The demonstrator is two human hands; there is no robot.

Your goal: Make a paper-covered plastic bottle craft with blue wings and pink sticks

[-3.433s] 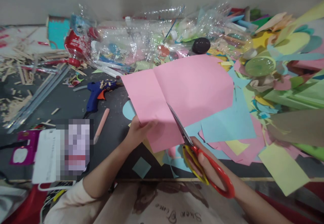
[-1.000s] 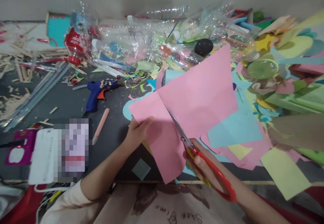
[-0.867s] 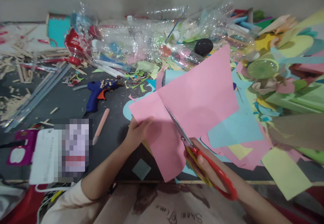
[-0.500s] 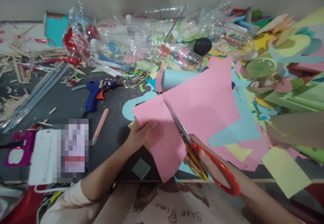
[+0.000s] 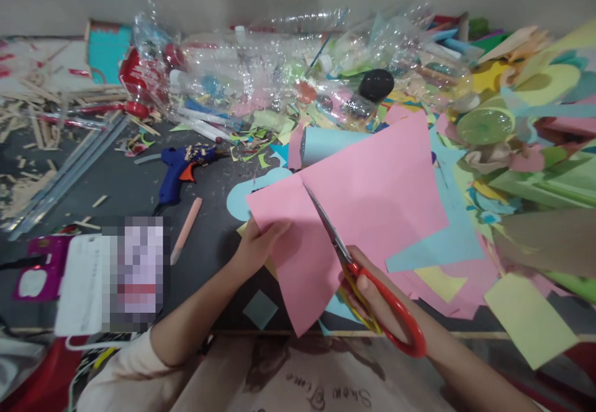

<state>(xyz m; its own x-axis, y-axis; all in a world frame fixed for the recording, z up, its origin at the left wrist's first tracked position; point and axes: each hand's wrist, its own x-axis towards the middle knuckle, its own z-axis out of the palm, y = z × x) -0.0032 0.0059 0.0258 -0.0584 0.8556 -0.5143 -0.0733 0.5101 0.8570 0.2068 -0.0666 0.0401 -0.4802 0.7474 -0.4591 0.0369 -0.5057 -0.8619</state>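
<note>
My left hand [image 5: 257,247] pinches the left part of a large pink paper sheet [image 5: 372,195], thumb on top. In my right hand [image 5: 372,294] are red-and-yellow handled scissors [image 5: 358,269]. Their blades run up through the sheet, and the tips reach nearly to its far edge. The sheet is split along the blades into a smaller left piece and a larger right piece that lies over blue paper.
A blue glue gun [image 5: 179,170] and a pink stick [image 5: 186,229] lie on the dark mat to the left. Clear plastic bottles [image 5: 261,71] pile at the back. Coloured paper scraps [image 5: 507,170] cover the right side. A white card [image 5: 84,285] sits at front left.
The scissors have advanced up the pink sheet until the tips almost reach its far edge. The right part of the sheet has dropped lower and flatter onto the papers.
</note>
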